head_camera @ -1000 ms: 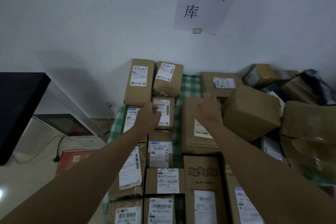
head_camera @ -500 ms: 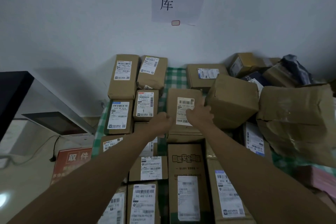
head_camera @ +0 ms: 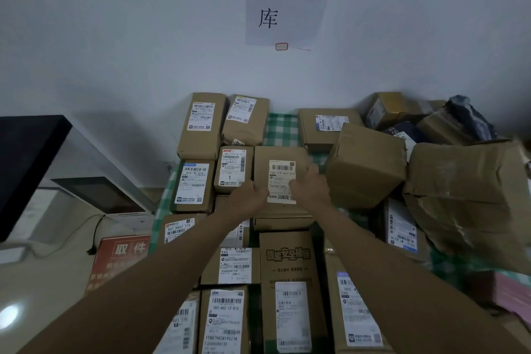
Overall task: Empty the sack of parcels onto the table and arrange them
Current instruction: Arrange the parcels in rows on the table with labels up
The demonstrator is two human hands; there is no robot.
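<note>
Mostly sorted: my left hand (head_camera: 249,198) and right hand (head_camera: 309,188) grip a labelled cardboard parcel (head_camera: 280,165) into the rows, right-side heap (head_camera: 465,187) still loose.

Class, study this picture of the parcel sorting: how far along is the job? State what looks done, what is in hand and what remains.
Done: labelled parcels lie in neat rows on the checked tablecloth.
In hand: the left hand and right hand grip a brown parcel in the middle column.
Left: the heaped boxes at the right look unsorted. No sack is visible.
</note>
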